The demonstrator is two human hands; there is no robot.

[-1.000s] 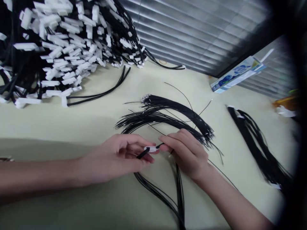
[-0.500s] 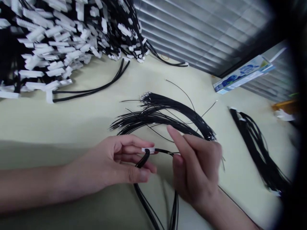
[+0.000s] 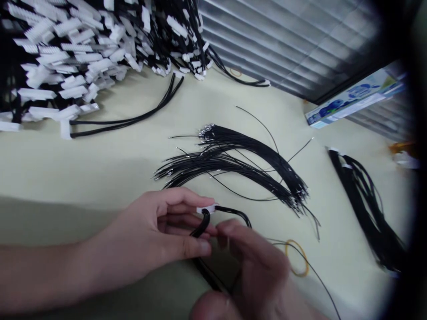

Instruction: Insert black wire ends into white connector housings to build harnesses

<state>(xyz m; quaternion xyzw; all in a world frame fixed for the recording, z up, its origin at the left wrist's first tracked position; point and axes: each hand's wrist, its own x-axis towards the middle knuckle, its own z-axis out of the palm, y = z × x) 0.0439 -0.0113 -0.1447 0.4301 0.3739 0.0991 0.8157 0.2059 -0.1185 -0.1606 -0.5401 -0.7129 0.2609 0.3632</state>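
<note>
My left hand (image 3: 167, 226) is closed around a small white plastic connector (image 3: 206, 208) and the bundle of black wires (image 3: 201, 226) running from it. Fingers lie behind the connector and the thumb presses the wires in front. From the connector's right end, a few black wires (image 3: 235, 211) arch over and down. My right hand (image 3: 260, 262), slightly blurred, is just right of it, its fingertips close to the left fingers. Its thumb is spread well away at the bottom edge, and I see nothing held between. The lower wires are partly hidden behind both hands.
Loose black wires with metal tips (image 3: 247, 155) lie beyond my hands. A large heap of white-connector harnesses (image 3: 66, 58) fills the back left. To the right are a tied black wire bundle (image 3: 363, 209), a yellow rubber band (image 3: 296, 258) and a blue-white box (image 3: 353, 100).
My right hand has moved down and left, away from the wires at the connector's right end; its raised index finger has lowered and the thumb has spread. The left hand keeps its hold.
</note>
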